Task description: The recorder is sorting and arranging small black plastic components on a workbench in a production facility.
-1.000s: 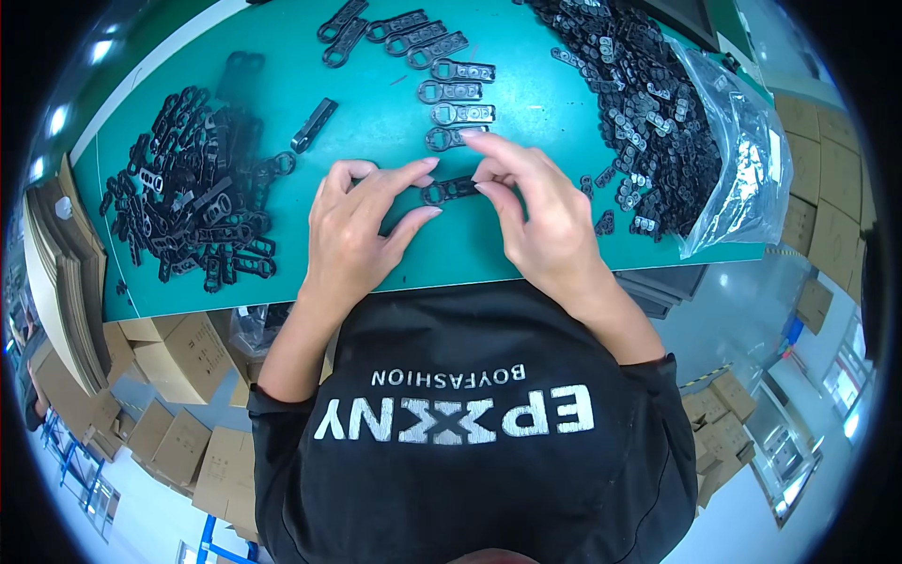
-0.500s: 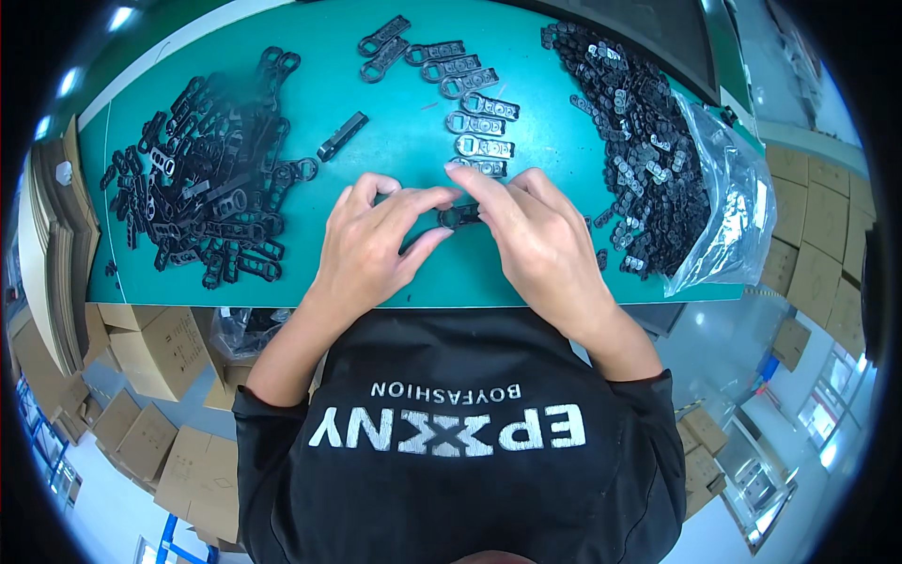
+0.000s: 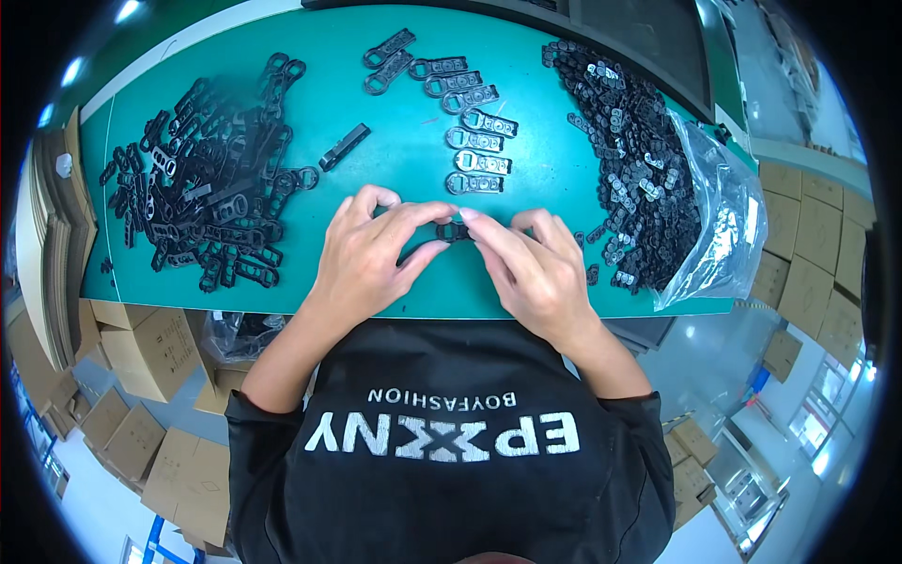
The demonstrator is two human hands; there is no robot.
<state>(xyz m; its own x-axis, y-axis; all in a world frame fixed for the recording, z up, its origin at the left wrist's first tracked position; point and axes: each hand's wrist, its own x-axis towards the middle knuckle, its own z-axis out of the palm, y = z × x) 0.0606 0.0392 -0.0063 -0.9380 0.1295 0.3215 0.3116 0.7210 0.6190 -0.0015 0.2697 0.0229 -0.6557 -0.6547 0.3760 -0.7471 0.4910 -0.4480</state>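
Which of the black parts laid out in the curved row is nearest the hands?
The last part in the row, at its lower end, lies just above the fingertips of the left hand and right hand; the others curve away toward the table's far edge.

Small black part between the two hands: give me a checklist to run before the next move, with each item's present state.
1. Small black part pinched by both hands: ok.
2. Left hand and right hand both over the green mat: ok.
3. Part seated correctly in the grip: cannot tell, fingers cover it.
4. Row of finished pieces lies just beyond the hands: ok.
5. Loose parts heap beside the right hand: ok.
6. Pile of black pieces clear of the left hand: ok.
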